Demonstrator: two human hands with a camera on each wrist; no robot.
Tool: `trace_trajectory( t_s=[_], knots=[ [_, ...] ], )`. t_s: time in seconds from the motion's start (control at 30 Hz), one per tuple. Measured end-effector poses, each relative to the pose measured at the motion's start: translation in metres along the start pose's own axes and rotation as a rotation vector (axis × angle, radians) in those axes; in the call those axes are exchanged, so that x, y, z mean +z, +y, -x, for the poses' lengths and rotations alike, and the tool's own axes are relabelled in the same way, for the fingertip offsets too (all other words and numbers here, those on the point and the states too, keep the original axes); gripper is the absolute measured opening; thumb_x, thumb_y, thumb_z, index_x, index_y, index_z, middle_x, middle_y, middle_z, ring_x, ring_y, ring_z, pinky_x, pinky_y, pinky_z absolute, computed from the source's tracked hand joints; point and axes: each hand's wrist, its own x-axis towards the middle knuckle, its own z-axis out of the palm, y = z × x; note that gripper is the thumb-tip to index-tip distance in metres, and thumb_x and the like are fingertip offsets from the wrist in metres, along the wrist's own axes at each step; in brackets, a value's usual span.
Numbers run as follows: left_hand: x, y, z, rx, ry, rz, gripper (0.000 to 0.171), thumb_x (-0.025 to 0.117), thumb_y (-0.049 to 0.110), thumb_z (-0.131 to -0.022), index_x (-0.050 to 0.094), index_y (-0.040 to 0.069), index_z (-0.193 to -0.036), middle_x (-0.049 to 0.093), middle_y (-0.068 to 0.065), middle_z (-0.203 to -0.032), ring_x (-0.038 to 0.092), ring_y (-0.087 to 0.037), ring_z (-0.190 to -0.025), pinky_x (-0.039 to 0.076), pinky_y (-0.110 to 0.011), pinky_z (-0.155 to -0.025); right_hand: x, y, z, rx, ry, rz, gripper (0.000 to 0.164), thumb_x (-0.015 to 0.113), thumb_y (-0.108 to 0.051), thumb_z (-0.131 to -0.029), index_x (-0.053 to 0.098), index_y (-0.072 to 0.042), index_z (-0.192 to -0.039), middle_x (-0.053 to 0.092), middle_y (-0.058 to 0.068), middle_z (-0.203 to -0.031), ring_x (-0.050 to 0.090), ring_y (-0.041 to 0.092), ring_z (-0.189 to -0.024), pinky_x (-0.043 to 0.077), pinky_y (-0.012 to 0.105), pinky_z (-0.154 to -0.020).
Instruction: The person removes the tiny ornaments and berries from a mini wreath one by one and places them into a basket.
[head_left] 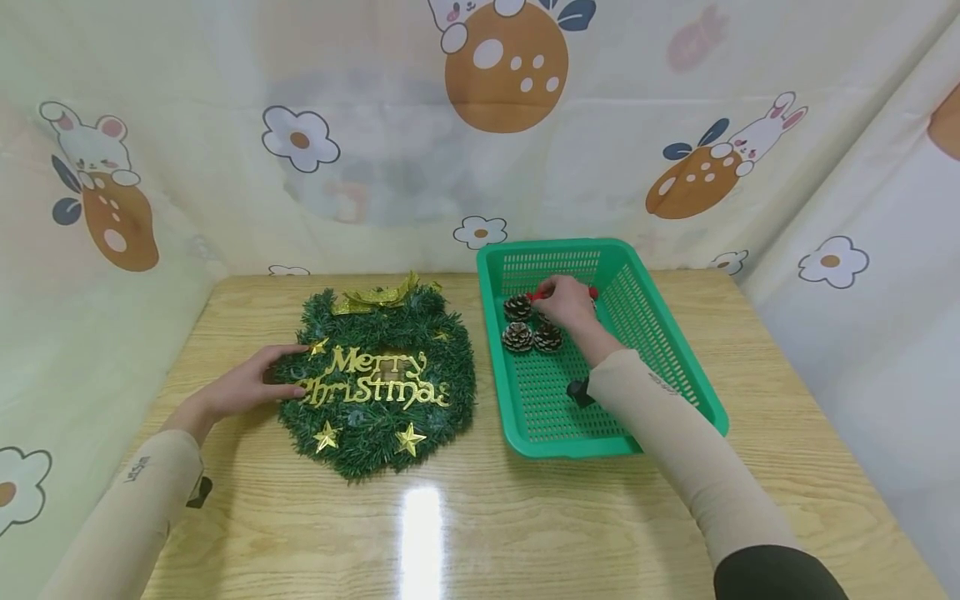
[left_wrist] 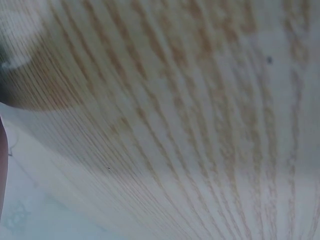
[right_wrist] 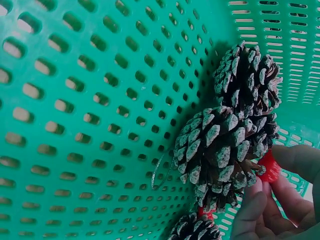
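A green tinsel wreath (head_left: 442, 425) lies flat on the table, with gold "Merry Christmas" lettering (head_left: 375, 390), gold stars (head_left: 410, 439) and a gold bow (head_left: 375, 296). My left hand (head_left: 251, 383) rests on its left edge, thumb and fingers spread apart. Inside the green basket (head_left: 540, 425), pine cones (head_left: 517, 337) with white-tipped scales sit towards the back left. Reaching among them, my right hand (head_left: 566, 302) pinches a small red piece (right_wrist: 270, 167) between thumb and fingers, right beside a pine cone (right_wrist: 220, 145). Whether the red piece is fixed to that cone I cannot tell.
The wooden table (head_left: 315, 533) bears the wreath on the left and the basket on the right. A printed curtain (head_left: 375, 192) with rabbits and flowers hangs behind. Another bit of red (head_left: 593, 292) shows beyond the right hand. The left wrist view holds mostly blurred tabletop (left_wrist: 175, 125).
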Motion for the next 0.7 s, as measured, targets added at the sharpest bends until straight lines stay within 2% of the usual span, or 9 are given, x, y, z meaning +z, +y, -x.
trace_trajectory(
  t_s=[0.4, 0.53, 0.7],
  knots=[
    [-0.007, 0.002, -0.001, 0.0, -0.022, -0.003, 0.077, 0.07, 0.031, -0.091, 0.029, 0.01, -0.153, 0.014, -0.028, -0.157, 0.011, -0.054, -0.141, 0.012, -0.075, -0.106, -0.006, 0.002, 0.0, -0.005, -0.037, -0.015, 0.038, 0.061, -0.014, -0.093, 0.06, 0.001, -0.128, 0.062, 0.019, -0.122, 0.058, 0.035, -0.108, 0.05, 0.047, -0.089],
    [-0.011, 0.003, 0.001, -0.017, -0.012, 0.022, 0.074, 0.065, 0.034, -0.095, 0.027, 0.009, -0.153, 0.021, -0.026, -0.156, 0.018, -0.052, -0.14, 0.017, -0.071, -0.107, -0.019, 0.003, -0.001, -0.014, -0.041, -0.046, 0.039, 0.06, -0.014, -0.094, 0.06, 0.002, -0.129, 0.061, 0.02, -0.124, 0.057, 0.035, -0.111, 0.05, 0.048, -0.09],
    [-0.016, -0.002, 0.0, -0.013, 0.06, 0.058, 0.069, 0.054, 0.032, -0.102, 0.021, 0.003, -0.154, 0.035, -0.03, -0.147, 0.034, -0.052, -0.132, 0.03, -0.066, -0.105, -0.049, 0.009, 0.001, -0.02, -0.017, -0.062, 0.042, 0.058, -0.017, -0.096, 0.056, 0.003, -0.132, 0.058, 0.022, -0.128, 0.054, 0.037, -0.116, 0.048, 0.05, -0.094]
  ],
)
